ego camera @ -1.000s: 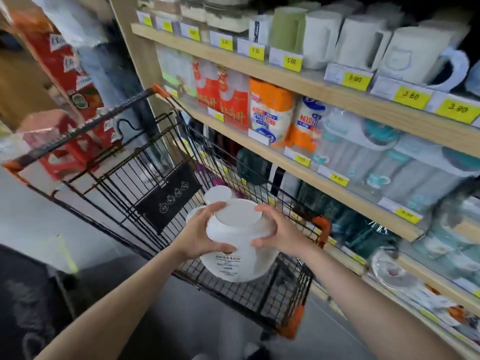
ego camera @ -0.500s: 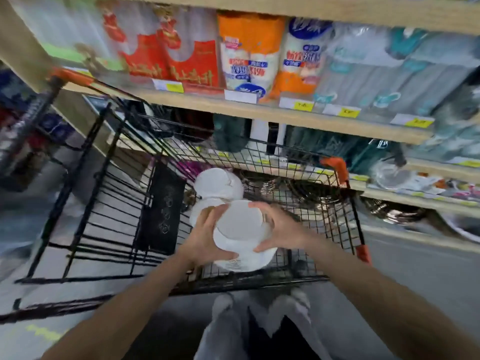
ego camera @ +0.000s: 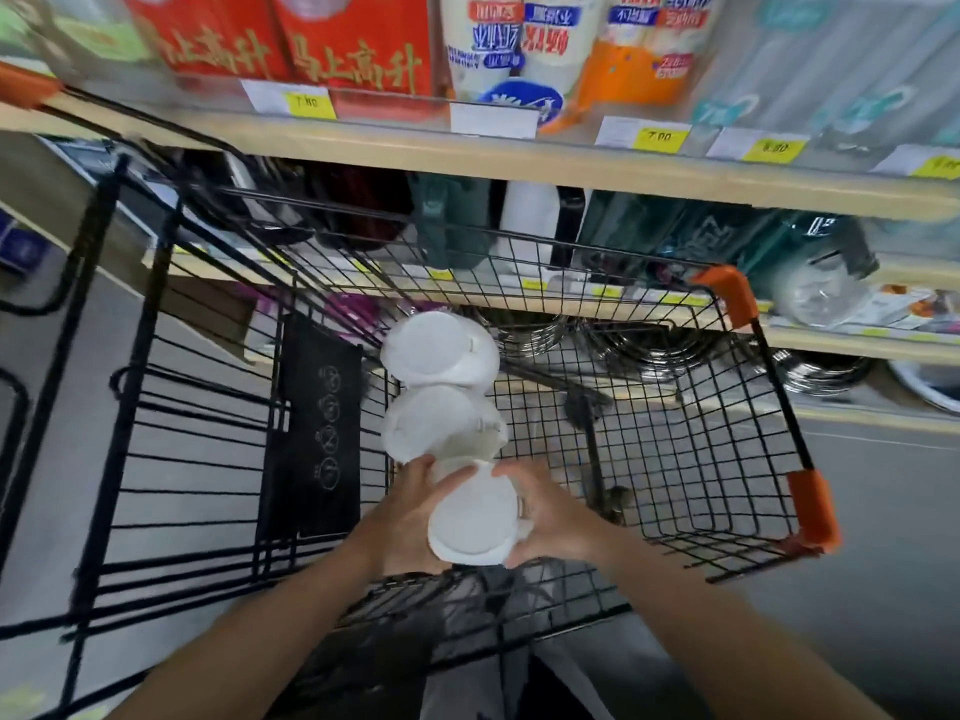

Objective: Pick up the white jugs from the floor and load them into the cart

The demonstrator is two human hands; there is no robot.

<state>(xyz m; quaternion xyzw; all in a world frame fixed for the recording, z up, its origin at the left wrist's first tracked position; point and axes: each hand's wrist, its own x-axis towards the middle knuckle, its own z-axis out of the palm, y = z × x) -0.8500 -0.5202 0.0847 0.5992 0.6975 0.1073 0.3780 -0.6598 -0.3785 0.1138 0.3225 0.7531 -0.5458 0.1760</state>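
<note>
**White jug held over the cart basket, seen from above**

At lower centre of the frame, the left hand (ego camera: 410, 517) and right hand (ego camera: 553, 517) grip a white jug (ego camera: 475, 519) between them, fingers curled round its sides, its flat lid facing the camera. The jug sits inside the black wire cart (ego camera: 675, 459), near its near wall. Just above it in the frame, two more white jugs (ego camera: 439, 387) stand in a row in the basket, the nearer one touching the held jug. A wooden shelf (ego camera: 519, 158) with yellow price tags (ego camera: 660, 136) crosses the upper frame, slightly blurred.
</note>
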